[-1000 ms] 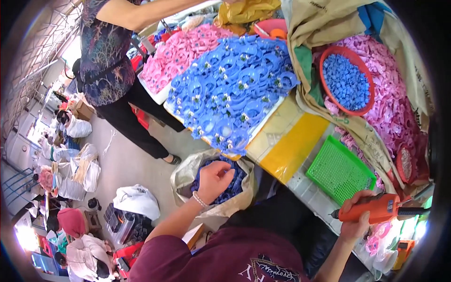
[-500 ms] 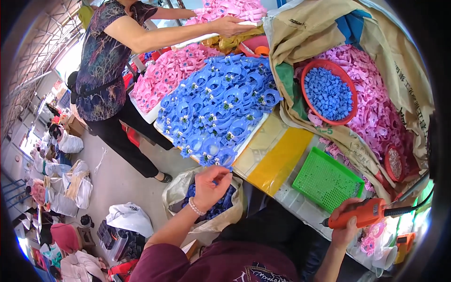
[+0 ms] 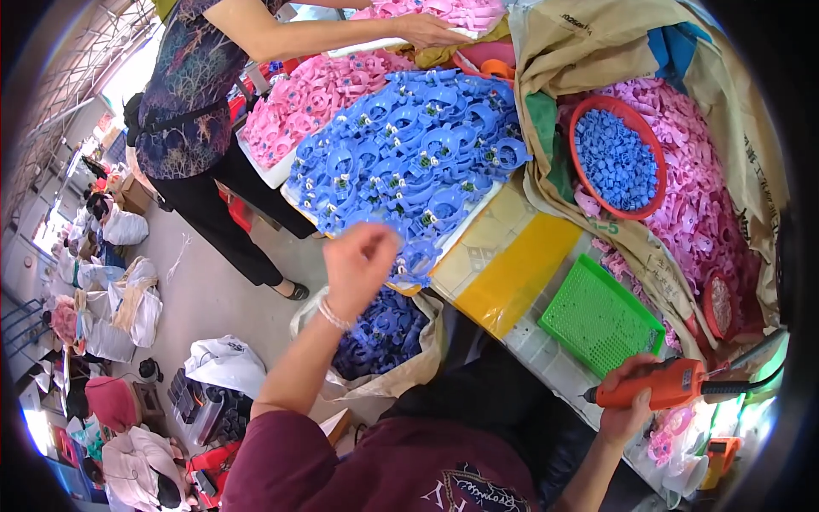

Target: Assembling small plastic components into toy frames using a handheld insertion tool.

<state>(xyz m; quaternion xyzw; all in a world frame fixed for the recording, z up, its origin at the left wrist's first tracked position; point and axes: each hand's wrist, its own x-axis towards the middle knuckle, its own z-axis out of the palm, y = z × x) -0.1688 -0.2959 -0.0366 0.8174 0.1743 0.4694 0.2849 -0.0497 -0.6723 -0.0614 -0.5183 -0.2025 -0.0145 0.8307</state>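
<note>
My right hand (image 3: 630, 401) is wrapped round an orange electric screwdriver (image 3: 661, 386), whose dark tip points left, beside a green perforated basket (image 3: 593, 317). A cable runs from its back end. My left hand (image 3: 360, 266), with a pale bead bracelet at the wrist, is over the near edge of a white tray (image 3: 461, 239). Its fingers look bent but are smeared by motion, and I cannot make out anything in them. Blue ring-shaped plastic parts (image 3: 409, 154) with small metal bits are heaped on this tray. Below my left hand, a sack (image 3: 401, 375) holds more blue parts.
At the far side a co-worker (image 3: 196, 128) holds a tray of pink parts. More pink parts (image 3: 316, 94) lie left of the blue heap. A red bowl of small blue pieces (image 3: 618, 160) rests on pink parts in a large sack (image 3: 580, 51). Yellow tape (image 3: 512, 273) crosses the table.
My left hand has moved up and away from me, to the edge of the blue heap. My right hand keeps its hold on the screwdriver. The view has shifted slightly.
</note>
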